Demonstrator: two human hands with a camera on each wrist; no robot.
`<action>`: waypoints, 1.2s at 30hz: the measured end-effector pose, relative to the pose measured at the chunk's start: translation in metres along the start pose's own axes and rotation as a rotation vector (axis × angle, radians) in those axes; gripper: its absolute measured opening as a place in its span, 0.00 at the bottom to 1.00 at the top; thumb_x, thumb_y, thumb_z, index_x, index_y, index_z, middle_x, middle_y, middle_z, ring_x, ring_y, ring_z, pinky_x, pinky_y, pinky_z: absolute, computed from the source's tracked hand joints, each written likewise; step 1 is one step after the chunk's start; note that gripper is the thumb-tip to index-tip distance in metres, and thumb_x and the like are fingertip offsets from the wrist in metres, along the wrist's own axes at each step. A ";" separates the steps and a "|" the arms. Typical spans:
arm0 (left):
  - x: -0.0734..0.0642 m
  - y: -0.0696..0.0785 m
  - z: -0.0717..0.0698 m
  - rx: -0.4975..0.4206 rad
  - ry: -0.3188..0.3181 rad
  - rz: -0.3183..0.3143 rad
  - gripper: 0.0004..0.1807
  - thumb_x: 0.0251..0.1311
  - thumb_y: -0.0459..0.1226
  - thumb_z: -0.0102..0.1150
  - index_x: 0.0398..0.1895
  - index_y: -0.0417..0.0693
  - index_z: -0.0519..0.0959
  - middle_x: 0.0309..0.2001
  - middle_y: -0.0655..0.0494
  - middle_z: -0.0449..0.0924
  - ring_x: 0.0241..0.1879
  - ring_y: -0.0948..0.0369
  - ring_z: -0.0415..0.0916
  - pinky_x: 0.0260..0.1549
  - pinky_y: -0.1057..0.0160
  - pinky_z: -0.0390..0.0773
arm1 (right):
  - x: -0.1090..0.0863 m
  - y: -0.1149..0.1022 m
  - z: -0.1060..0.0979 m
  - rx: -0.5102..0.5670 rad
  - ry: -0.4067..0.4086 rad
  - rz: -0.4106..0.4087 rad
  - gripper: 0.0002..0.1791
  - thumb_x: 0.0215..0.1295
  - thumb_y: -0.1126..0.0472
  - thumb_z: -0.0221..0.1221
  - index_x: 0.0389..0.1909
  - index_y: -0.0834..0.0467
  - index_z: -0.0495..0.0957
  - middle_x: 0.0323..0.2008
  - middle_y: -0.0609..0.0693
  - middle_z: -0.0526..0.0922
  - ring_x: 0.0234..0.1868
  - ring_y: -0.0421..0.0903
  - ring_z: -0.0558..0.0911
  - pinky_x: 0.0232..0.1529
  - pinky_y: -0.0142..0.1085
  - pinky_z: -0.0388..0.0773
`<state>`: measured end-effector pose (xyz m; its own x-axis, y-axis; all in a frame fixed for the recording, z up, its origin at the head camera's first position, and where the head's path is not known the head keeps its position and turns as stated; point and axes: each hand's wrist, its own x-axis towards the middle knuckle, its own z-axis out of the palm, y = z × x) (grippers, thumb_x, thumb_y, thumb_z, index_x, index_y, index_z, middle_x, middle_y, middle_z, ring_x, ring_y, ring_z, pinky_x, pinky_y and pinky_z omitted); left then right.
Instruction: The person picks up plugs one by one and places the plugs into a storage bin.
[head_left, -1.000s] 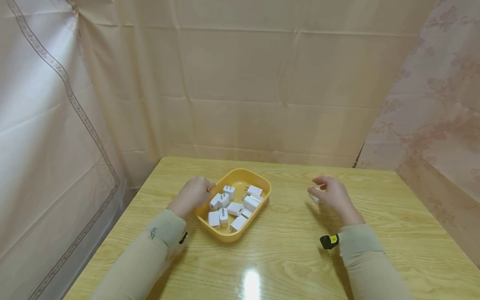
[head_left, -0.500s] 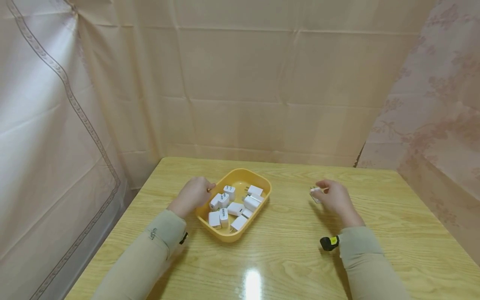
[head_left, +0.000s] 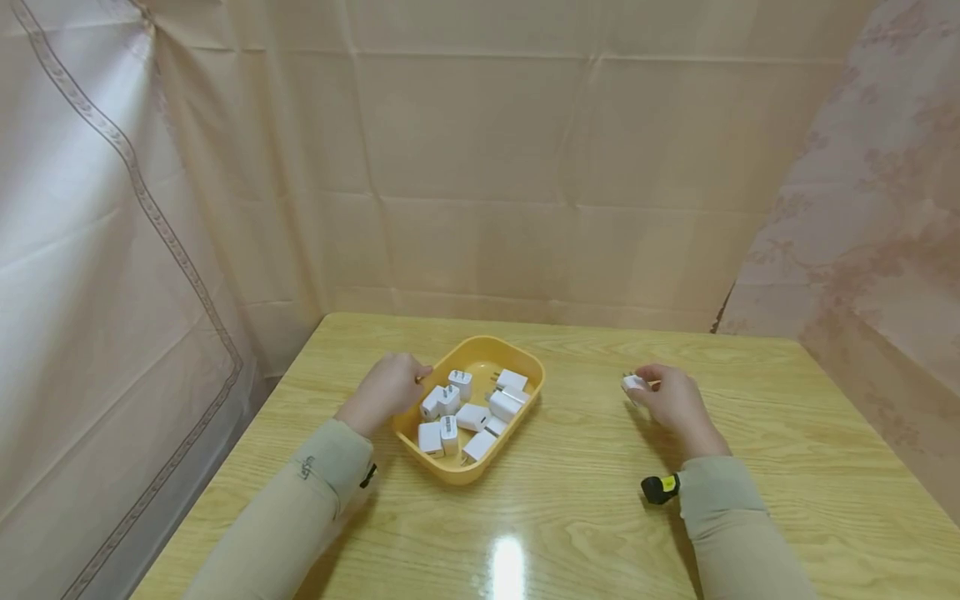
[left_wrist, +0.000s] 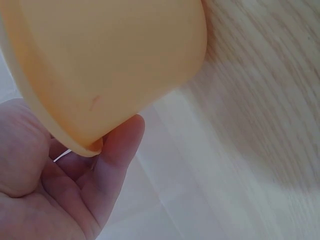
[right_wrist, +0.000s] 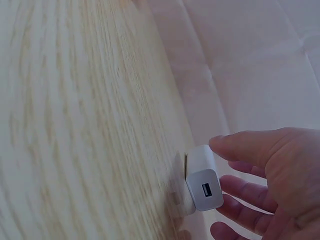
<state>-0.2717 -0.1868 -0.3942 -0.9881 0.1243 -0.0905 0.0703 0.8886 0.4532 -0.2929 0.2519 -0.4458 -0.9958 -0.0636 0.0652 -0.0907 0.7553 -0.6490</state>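
My left hand (head_left: 382, 392) grips the left rim of a yellow plastic basket (head_left: 459, 477), thumb over the edge. Seen close in the left wrist view, curled fingers (left_wrist: 117, 155) hold the basket's lip (left_wrist: 65, 135) from outside. Several white charger plugs (head_left: 472, 417) lie loose in the basket, some with prongs up. Off to the right, my right hand (head_left: 670, 404) pinches one white charger plug (head_left: 633, 382), its prongs pointing away. The right wrist view shows this charger's USB port (right_wrist: 206, 190), with thumb and fingers touching its sides, close to the tabletop.
The wood-grain table (head_left: 577, 500) carries the basket left of centre. Beige cloth (head_left: 480, 183) hangs along its back edge, with more cloth at both sides. A black and yellow device (head_left: 660, 488) sits at the right wrist.
My right fingers have closed in on the charger plug, which has turned slightly so its prongs show. My left hand and the basket stay nearly where they were.
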 end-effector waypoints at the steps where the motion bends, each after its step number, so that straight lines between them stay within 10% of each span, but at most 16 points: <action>1: 0.000 0.000 0.000 0.003 -0.001 0.000 0.18 0.70 0.30 0.58 0.62 0.46 0.81 0.63 0.46 0.78 0.15 0.62 0.60 0.14 0.68 0.68 | 0.000 0.000 0.000 -0.003 -0.002 0.004 0.25 0.71 0.55 0.62 0.61 0.68 0.76 0.56 0.69 0.78 0.51 0.62 0.79 0.41 0.46 0.80; 36: -0.002 0.001 0.000 0.016 0.021 0.018 0.18 0.69 0.30 0.59 0.60 0.45 0.82 0.61 0.46 0.80 0.15 0.62 0.58 0.14 0.68 0.65 | -0.001 0.006 0.004 -0.053 -0.010 0.039 0.24 0.66 0.60 0.66 0.60 0.68 0.76 0.56 0.70 0.79 0.53 0.64 0.78 0.51 0.57 0.76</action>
<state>-0.2698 -0.1860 -0.3935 -0.9894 0.1307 -0.0636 0.0897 0.8933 0.4404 -0.2929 0.2532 -0.4528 -0.9987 -0.0395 0.0325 -0.0511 0.7908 -0.6099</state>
